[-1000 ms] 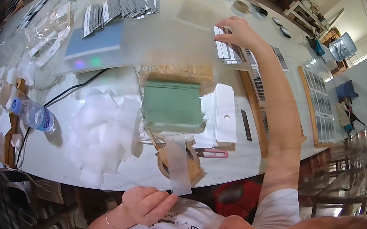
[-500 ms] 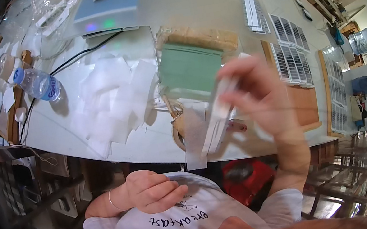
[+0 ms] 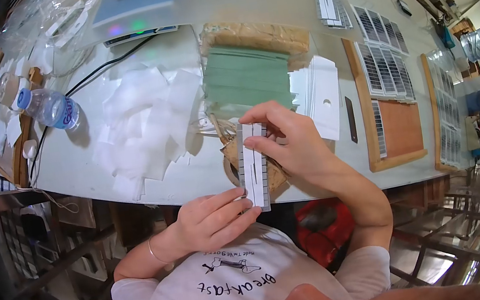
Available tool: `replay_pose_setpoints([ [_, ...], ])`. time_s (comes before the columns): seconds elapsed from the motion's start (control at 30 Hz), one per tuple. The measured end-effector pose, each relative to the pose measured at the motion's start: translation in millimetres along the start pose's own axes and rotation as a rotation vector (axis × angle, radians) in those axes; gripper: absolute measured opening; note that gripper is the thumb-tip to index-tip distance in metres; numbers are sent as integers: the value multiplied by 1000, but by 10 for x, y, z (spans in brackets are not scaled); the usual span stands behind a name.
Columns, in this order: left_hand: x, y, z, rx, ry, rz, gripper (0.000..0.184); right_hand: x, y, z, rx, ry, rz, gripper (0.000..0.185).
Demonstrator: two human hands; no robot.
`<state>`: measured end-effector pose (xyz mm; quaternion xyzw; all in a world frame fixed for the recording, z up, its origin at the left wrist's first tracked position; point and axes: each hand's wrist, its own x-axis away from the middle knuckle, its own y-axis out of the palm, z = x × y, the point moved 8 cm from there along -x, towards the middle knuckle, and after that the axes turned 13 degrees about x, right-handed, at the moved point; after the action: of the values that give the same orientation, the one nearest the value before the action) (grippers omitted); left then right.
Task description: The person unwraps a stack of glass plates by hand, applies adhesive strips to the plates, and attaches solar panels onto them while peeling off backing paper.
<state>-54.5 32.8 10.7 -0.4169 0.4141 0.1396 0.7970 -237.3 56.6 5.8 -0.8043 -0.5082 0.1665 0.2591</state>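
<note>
Between my two hands I hold a narrow strip with a white middle and grey, ruled-looking edges, over the front edge of the table. My left hand pinches its near end. Higher up, my right hand grips the far end between thumb and fingers. Just beyond lies a stack of green sheets against a brown taped block. A brown, round-edged item is partly hidden behind the strip. White cards, the top one with a hole, lie to the right of the green stack.
Translucent white sheets are spread left of the green stack. A water bottle lies beside a black cable. To the right are a wooden-edged tray with dark-striped panels and another stack of strips.
My right hand has brought the strip down and left, and it is now seen face-on. My left hand has moved up and right from my chest and taken hold of the near end.
</note>
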Motion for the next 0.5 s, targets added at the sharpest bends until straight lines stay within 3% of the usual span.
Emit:
replay_pose_setpoints([
  [0.1,0,21,-38,45,-18,-38,28,14,-59,-103,150,-86,34,31],
  [0.2,41,49,-45,77,-23,-50,27,70,-169,-194,554,-290,245,32],
  [0.5,52,66,-65,72,-9,-47,26,92,-91,67,325,-159,203,18],
])
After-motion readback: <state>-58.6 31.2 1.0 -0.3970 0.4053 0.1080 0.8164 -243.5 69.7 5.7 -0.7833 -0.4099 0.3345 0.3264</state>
